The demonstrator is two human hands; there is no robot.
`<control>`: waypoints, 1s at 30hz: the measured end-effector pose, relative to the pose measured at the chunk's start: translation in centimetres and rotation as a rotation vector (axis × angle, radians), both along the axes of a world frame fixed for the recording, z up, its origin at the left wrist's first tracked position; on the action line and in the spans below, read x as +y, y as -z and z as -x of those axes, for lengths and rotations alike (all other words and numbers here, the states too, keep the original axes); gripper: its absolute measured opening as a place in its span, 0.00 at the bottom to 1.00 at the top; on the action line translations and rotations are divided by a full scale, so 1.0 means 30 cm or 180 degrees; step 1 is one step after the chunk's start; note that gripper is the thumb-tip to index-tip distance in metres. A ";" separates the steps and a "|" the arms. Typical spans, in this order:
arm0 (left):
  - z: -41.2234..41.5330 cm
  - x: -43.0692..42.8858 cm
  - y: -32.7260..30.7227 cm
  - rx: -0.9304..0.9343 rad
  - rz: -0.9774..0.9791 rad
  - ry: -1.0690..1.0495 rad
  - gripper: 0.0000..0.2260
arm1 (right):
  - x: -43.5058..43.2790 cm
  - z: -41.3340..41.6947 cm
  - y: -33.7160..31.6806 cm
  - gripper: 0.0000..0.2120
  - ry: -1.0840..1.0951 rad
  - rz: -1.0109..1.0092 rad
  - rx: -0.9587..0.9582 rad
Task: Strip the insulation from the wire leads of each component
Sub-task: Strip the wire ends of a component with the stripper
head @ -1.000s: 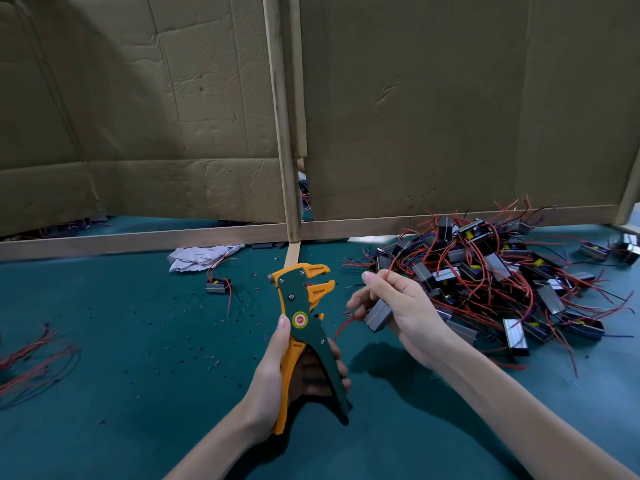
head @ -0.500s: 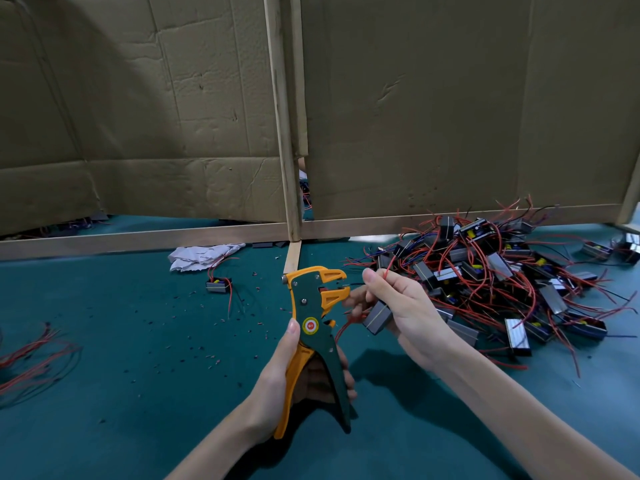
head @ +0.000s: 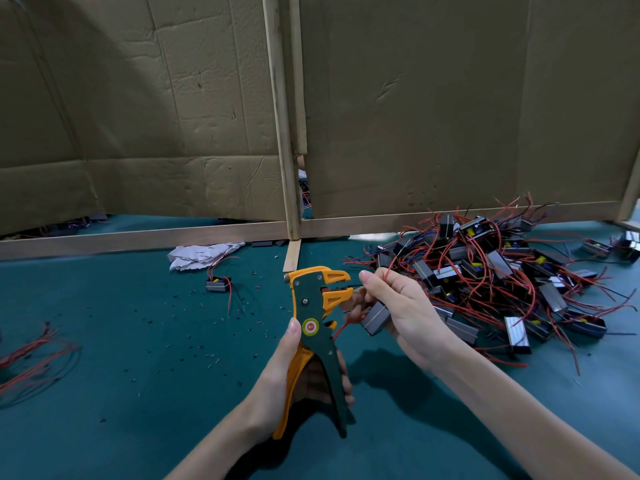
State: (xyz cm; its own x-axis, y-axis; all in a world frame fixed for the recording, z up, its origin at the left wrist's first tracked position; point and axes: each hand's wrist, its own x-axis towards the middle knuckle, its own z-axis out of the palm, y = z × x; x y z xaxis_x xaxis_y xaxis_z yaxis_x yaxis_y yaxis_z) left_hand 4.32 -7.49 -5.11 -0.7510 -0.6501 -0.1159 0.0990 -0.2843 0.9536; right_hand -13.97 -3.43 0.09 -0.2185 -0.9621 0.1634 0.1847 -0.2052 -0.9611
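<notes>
My left hand [head: 277, 379] grips the handles of an orange and green wire stripper [head: 317, 320], held upright with its jaws pointing right. My right hand [head: 401, 306] holds a small grey component [head: 375, 318] and pinches its wire leads, feeding a dark lead into the stripper's jaws. A red lead hangs below the component. A big pile of grey components with red and black wires [head: 495, 282] lies just right of my right hand. One lone component [head: 217, 285] with red leads sits on the green mat to the left.
Cardboard panels on wooden frames [head: 287, 133] wall off the back of the green table [head: 138, 358]. A crumpled white paper [head: 201, 254] lies near the frame. Loose red wires [head: 31, 362] lie at the far left. Small insulation scraps dot the mat.
The stripper has shifted right toward my right hand, and its jaws now meet the lead that my right hand holds out. The right hand has barely moved.
</notes>
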 end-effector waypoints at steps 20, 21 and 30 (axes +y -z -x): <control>0.033 0.029 0.011 0.0114 0.0076 -0.0549 0.38 | 0.000 0.001 0.010 0.14 -0.0202 0.0086 -0.0008; 0.028 0.017 0.005 0.0242 -0.0036 -0.0427 0.38 | -0.004 0.006 0.010 0.13 -0.0150 0.0058 -0.0039; 0.006 -0.044 -0.017 0.0437 -0.0074 -0.0754 0.37 | 0.005 0.110 -0.067 0.11 0.0970 0.0587 0.0132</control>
State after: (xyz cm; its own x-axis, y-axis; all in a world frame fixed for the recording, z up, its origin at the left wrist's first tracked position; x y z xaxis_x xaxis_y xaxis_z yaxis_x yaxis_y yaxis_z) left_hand 4.13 -8.81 -4.59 -0.5881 -0.8078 -0.0406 0.2931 -0.2596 0.9202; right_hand -17.28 -3.27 2.09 -0.4805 -0.8071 0.3430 0.0499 -0.4157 -0.9081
